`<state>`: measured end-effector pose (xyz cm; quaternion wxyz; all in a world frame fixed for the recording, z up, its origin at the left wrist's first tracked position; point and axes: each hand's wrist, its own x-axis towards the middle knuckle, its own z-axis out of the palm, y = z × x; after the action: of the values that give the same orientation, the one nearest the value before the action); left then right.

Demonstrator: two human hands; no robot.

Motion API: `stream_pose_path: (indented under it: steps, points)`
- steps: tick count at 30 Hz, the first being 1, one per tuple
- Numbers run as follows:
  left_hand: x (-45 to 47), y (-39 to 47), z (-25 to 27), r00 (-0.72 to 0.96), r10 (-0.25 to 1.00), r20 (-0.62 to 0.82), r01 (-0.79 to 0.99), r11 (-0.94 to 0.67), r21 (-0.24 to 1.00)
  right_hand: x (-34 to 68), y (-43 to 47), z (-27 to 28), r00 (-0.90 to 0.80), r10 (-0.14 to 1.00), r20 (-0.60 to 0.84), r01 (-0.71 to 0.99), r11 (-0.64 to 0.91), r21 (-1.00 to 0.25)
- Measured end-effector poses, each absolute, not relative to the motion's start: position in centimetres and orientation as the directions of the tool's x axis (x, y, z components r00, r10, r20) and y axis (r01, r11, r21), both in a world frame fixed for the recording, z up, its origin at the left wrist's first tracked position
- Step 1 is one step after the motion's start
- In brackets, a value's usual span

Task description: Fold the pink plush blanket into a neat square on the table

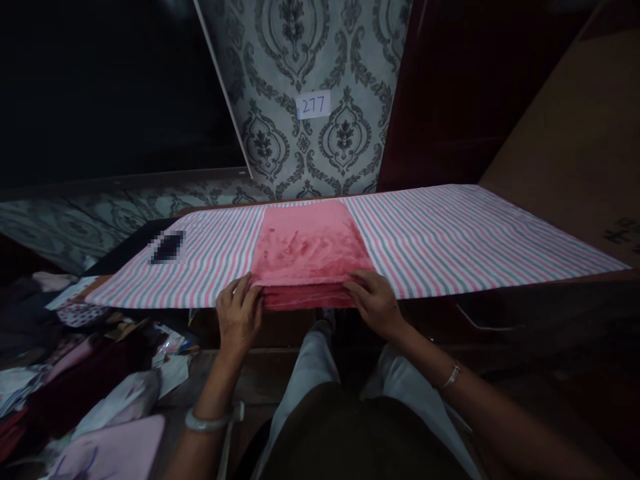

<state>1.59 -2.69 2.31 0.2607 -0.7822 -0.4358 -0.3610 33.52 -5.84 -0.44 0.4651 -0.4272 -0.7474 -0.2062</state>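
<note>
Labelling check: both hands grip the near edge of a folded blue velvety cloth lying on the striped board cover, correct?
Not quite: in the head view the folded velvety cloth is pink-red, not blue. The left hand and right hand do grip its near edge on the pink, grey and white striped board cover.

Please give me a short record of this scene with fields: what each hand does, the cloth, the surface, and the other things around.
Left hand: left hand grips the near left edge of the folded pink velvety cloth
Right hand: right hand rests on its near right edge
Cloth: folded in layers, lying flat
Surface: long board with pink, grey and white striped cover
Wall: patterned wallpaper with a white paper label reading 217
Floor, left: heap of mixed clothes
</note>
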Motion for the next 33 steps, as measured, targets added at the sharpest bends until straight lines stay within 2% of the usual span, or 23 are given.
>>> stream_pose_path:
  steps: [8, 16, 23, 33]
  points:
    - [0.8, -2.8, 1.6, 0.320, 0.441, 0.839, 0.877, -0.473, -0.086, 33.3, -6.2, -0.1, -0.142, 0.519, 0.843, 0.869, 0.474, -0.146]
    - [1.2, -2.6, 1.8, 0.319, 0.439, 0.840, 0.892, -0.437, -0.111, 33.2, -6.3, 0.1, -0.154, 0.502, 0.851, 0.862, 0.490, -0.133]
    - [0.1, -2.9, 1.4, 0.328, 0.479, 0.814, 0.859, -0.509, -0.047, 33.7, -6.8, -0.1, -0.185, 0.499, 0.846, 0.847, 0.518, -0.121]
    - [-0.7, -3.1, 1.1, 0.379, 0.509, 0.773, 0.839, -0.542, -0.055, 33.9, -7.2, 0.2, -0.228, 0.497, 0.837, 0.834, 0.544, -0.096]
